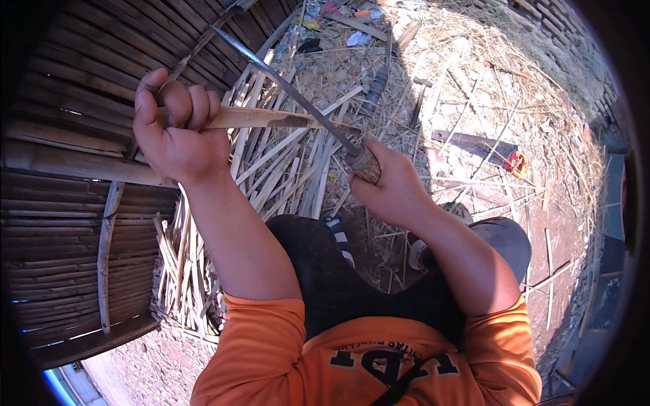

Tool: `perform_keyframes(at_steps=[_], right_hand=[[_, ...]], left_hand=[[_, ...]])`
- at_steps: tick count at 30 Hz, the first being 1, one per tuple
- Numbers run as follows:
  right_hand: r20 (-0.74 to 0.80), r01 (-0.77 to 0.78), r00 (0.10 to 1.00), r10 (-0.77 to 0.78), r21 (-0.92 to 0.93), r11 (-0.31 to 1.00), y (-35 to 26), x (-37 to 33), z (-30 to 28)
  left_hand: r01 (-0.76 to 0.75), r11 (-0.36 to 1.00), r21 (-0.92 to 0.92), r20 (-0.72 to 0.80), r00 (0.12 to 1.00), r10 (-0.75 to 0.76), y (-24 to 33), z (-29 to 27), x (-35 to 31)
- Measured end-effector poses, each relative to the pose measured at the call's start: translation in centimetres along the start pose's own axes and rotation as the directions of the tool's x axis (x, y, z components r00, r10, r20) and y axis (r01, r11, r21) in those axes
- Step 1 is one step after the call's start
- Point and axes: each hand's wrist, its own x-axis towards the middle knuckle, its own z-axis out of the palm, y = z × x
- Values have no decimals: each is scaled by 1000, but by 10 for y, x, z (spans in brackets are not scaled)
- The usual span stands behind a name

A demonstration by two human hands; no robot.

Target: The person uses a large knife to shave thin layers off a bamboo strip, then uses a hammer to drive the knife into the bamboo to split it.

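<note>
My left hand (181,132) is closed round one end of a flat bamboo strip (254,118), which points to the right in front of me. In my right hand (391,181) is the wooden handle of a long machete (308,105). Its narrow blade slants up to the far left and crosses the strip near the strip's far end. Whether the edge touches the strip I cannot tell. Below the strip, a heap of split bamboo strips (288,172) lies on the ground at my left. My knees are bent on either side of the work.
A wall of bamboo slats (74,128) rises close on my left. On the ground at right lies a handsaw (477,149) with an orange handle; a hammer (418,103) and a dark wrapped tool (374,91) lie farther ahead. Shavings cover the floor, and a brick wall (548,24) stands far right.
</note>
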Motion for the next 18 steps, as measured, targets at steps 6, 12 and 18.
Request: perform_keyframes(at_steps=[6,12,18], right_hand=[[96,-63,992,81,-186,981,35,7,5],[-51,-52,997,56,71,996,-8,0,-10],[57,-33,997,44,-187,982,54,8,12]], left_hand=[[-10,999,47,-82,996,14,-8,10,6],[-10,1000,26,20,1000,9,-5,10,-3],[-3,996,92,-117,993,14,-10,12,3]])
